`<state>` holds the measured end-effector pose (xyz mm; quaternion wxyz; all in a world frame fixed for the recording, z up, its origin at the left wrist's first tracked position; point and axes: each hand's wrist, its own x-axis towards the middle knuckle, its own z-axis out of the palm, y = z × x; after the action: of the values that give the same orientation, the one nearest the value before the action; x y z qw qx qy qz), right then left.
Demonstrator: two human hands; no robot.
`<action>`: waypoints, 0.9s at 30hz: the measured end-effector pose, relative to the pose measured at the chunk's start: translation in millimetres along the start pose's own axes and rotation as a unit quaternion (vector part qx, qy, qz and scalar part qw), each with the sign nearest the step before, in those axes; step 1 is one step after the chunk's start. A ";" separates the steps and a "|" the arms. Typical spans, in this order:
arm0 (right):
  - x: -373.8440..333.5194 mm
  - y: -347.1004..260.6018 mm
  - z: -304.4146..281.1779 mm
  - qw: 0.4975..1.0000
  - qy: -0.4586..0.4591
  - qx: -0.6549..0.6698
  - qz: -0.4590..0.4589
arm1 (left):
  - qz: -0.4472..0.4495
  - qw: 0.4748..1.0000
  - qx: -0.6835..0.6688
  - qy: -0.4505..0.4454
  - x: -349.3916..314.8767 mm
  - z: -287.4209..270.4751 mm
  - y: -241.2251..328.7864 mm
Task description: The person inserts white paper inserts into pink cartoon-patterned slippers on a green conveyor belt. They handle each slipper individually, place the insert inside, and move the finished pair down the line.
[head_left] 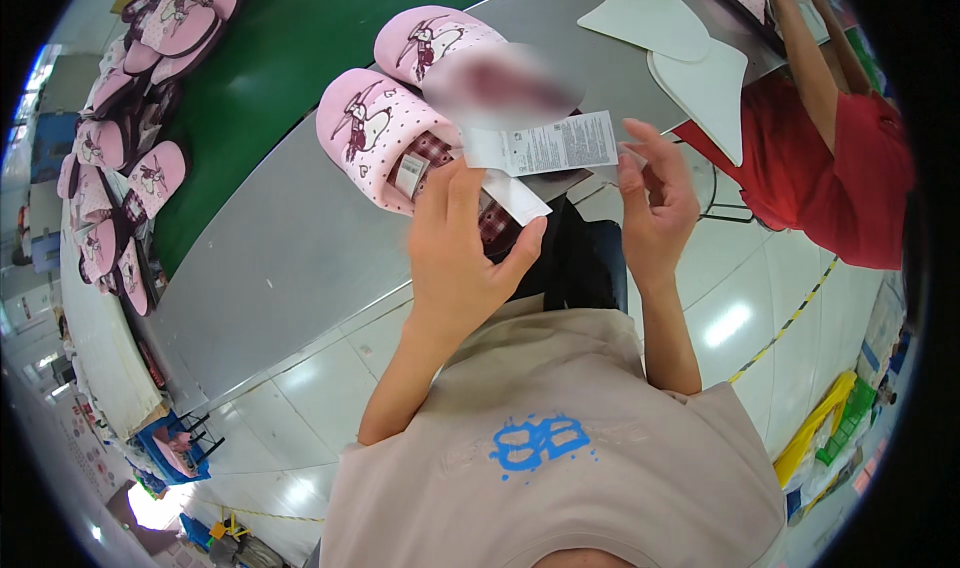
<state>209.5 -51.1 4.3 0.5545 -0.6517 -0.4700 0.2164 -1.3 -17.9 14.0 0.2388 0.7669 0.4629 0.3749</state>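
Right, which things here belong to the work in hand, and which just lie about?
In hand:
white printed label, between left hand and right hand
pink slippers nearest them

Seemingly just lying about:
slipper heap, far left
white panels, upper right

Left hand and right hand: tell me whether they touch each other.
Apart. The head view shows the gap plainly: pale tiled floor is visible between the thumb side of the left hand and the right hand.

Beige T-shirt, blue splatter print, bare forearms
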 end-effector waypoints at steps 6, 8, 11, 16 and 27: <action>-9.0 9.5 -10.2 0.971 -0.166 -0.007 -0.171 | 0.102 0.994 -0.020 0.027 4.4 9.9 -1.1; -6.4 12.3 -11.4 0.969 -0.185 0.020 -0.164 | 0.137 0.990 -0.029 0.006 9.6 9.7 -1.3; -14.2 14.8 -9.9 0.972 -0.160 0.160 -0.059 | 0.173 0.984 -0.029 -0.022 14.1 9.5 0.3; -9.5 -3.1 4.7 0.971 -0.129 0.202 0.022 | 0.139 0.984 -0.107 -0.014 6.4 11.2 -6.6; -7.7 7.2 -4.0 0.966 -0.143 -0.071 -0.203 | 0.104 0.993 0.055 -0.027 -2.7 1.9 -16.6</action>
<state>211.8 -59.3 -3.0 0.4659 -0.5429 -0.6811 0.1561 -9.4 -12.8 0.0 0.1691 0.8326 0.3939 0.3508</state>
